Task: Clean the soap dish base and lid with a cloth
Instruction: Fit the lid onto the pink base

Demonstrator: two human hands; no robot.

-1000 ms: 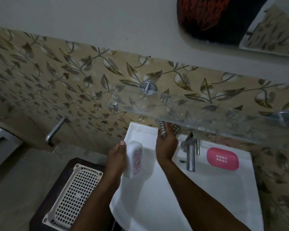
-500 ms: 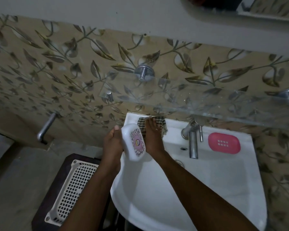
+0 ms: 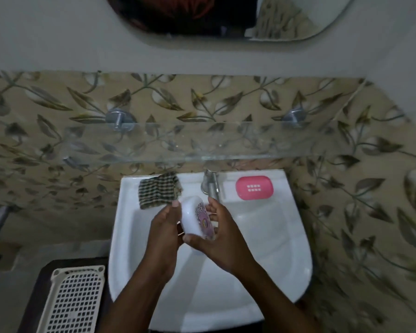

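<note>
I hold a white soap dish lid [image 3: 193,217] with a pink and purple printed top over the white sink [image 3: 274,248]. My left hand [image 3: 165,227] grips its left side and my right hand [image 3: 216,234] cups its right side and underside. The pink soap dish base [image 3: 254,187] lies flat on the sink's back ledge, right of the tap. A checked cloth [image 3: 157,192] lies crumpled on the back left ledge, just beyond my left hand, touching neither hand.
A chrome tap [image 3: 210,185] rises at the back centre of the sink. A glass shelf [image 3: 202,145] juts out from the tiled wall above it. A white perforated basket [image 3: 75,301] sits on a dark stand left of the sink. A mirror [image 3: 226,18] hangs above.
My right hand left the cloth on the back ledge and came to the lid, which both hands now hold. The lid moved right, over the basin. The camera tilted up.
</note>
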